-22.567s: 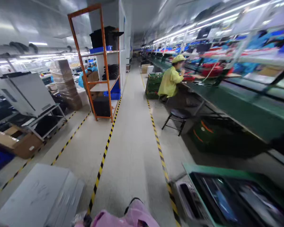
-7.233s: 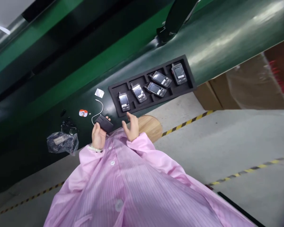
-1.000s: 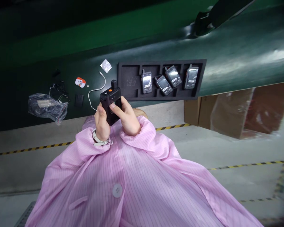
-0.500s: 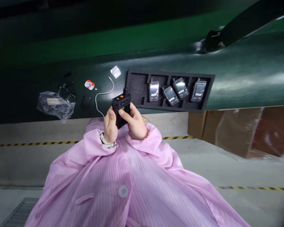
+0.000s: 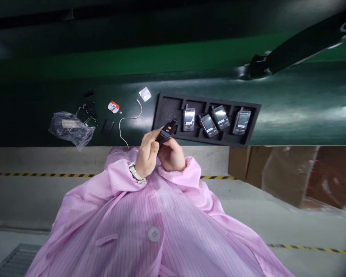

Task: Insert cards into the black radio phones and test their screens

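A black two-way radio (image 5: 166,132) with a stubby antenna and an orange button on its top end is held between my hands, turned on edge just in front of the bench. My left hand (image 5: 147,154) wraps around its left side, a white watch on the wrist. Around its lower right side curl the fingers of my right hand (image 5: 173,154); part of them is hidden behind the radio. Past my hands lies a black foam tray (image 5: 168,105), where several similar radios (image 5: 189,118) rest with their screens up.
Left on the green bench (image 5: 127,86) are a white cable (image 5: 131,117), a small clear packet (image 5: 145,94), an orange-and-white item (image 5: 113,107), a flat black piece (image 5: 107,127), tangled black cords (image 5: 89,110) and a plastic bag (image 5: 70,129). A dark arm (image 5: 300,50) reaches in at upper right; cardboard boxes (image 5: 288,173) stand below.
The radio has been turned from showing its open-looking face to standing on edge, and has moved slightly right. My left hand now wraps further over it. The whole view has shifted a little.
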Tool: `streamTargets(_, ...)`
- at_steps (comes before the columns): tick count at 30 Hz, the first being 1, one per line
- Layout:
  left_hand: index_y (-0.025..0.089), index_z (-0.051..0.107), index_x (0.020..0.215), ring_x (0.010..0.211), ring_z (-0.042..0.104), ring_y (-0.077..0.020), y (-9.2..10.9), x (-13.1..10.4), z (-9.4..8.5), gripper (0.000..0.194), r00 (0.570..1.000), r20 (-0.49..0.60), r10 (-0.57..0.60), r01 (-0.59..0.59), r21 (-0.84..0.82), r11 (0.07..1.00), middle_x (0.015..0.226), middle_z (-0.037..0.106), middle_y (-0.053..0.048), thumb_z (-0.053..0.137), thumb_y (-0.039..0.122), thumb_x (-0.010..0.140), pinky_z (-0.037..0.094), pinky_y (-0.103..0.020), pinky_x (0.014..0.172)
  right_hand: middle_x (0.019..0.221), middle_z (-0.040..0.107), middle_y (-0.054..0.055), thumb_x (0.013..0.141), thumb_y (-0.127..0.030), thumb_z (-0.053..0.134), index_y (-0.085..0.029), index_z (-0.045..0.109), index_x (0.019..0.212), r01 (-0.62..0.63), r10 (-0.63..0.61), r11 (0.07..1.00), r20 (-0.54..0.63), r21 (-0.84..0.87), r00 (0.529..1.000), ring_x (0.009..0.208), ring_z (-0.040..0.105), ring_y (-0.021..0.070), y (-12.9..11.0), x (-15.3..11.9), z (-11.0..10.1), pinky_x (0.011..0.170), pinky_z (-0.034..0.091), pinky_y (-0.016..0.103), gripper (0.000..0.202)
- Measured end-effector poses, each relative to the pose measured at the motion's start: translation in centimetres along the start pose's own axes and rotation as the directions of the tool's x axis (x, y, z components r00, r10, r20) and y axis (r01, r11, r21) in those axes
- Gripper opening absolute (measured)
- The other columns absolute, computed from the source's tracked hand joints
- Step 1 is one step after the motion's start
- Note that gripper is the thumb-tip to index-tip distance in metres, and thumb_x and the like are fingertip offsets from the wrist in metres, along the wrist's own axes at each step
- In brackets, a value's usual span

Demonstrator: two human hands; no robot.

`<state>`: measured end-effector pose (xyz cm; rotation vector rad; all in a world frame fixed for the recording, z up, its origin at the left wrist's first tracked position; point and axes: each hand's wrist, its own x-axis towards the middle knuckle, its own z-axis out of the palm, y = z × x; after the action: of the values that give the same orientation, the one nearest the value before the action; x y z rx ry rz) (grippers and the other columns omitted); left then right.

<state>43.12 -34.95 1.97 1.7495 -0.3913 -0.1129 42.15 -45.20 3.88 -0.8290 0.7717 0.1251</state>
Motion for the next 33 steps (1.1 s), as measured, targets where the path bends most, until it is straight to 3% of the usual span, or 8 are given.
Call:
streamTargets(6, 0.021, 0.066, 0.135, 0.127, 0.065, -0.0249, -0.1, -0.1, 0.2, 0.054, 1.000, -0.007, -0.002, 0.002, 0.002, 1.000, 0.133, 0.071, -0.014, 0.031, 0.051, 0.108, 0.050, -0.043, 0.110, 0.080, 0.059, -0.003, 0.057, -0.033, 0.068, -0.024, 0.059, 0.073, -0.016, 0.016, 1.000, -0.017, 0.018, 1.000, 0.082, 0.054, 0.0168, 0.1, 0.1, -0.2, 0.082, 0.049, 0.033, 0.020)
streamTargets(14, 0.021, 0.067, 0.132, 0.127, 0.065, -0.0250, -0.4, -1.4, 0.0, 0.056, 0.997, -0.039, -0.061, 0.061, -0.022, 0.998, 0.133, 0.072, -0.015, 0.030, 0.054, 0.107, 0.050, -0.043, 0.110, 0.074, 0.056, -0.004, 0.056, -0.034, 0.068, -0.024, 0.057, 0.071, -0.038, 0.038, 0.999, 0.002, 0.013, 0.999, 0.076, 0.051, 0.0161, 0.7, -0.7, 0.0, 0.073, 0.047, 0.031, 0.020)
streamTargets(26, 0.017, 0.068, 0.130, 0.125, 0.067, -0.0264, 0.5, -4.7, -2.9, 0.058, 0.998, -0.056, 0.012, -0.015, -0.047, 0.999, 0.129, 0.073, -0.017, 0.032, 0.057, 0.106, 0.051, -0.044, 0.109, 0.073, 0.061, -0.003, 0.058, -0.033, 0.065, -0.024, 0.056, 0.070, 0.109, -0.109, 0.994, 0.063, -0.005, 0.992, 0.078, 0.055, 0.0180, 3.3, -3.9, 1.7, 0.079, 0.048, 0.033, 0.018)
streamTargets(30, 0.018, 0.073, 0.119, 0.126, 0.066, -0.0276, 0.9, -7.1, -4.1, 0.061, 0.981, -0.127, -0.144, 0.126, -0.143, 0.982, 0.127, 0.074, -0.016, 0.040, 0.065, 0.101, 0.048, -0.045, 0.112, 0.074, 0.064, -0.002, 0.060, -0.036, 0.066, -0.023, 0.058, 0.073, 0.109, -0.100, 0.991, 0.099, -0.080, 0.990, 0.081, 0.058, 0.0196, 5.1, -5.5, 2.6, 0.081, 0.049, 0.035, 0.020)
streamTargets(33, 0.018, 0.074, 0.111, 0.119, 0.070, -0.0280, 1.2, -8.6, -5.2, 0.064, 0.899, -0.169, -0.404, 0.315, -0.390, 0.865, 0.119, 0.077, -0.014, 0.047, 0.073, 0.095, 0.053, -0.043, 0.106, 0.079, 0.066, 0.000, 0.066, -0.043, 0.067, -0.023, 0.059, 0.077, 0.102, -0.075, 0.983, 0.165, -0.155, 0.983, 0.089, 0.061, 0.0217, 6.4, -7.1, 2.9, 0.086, 0.050, 0.036, 0.025)
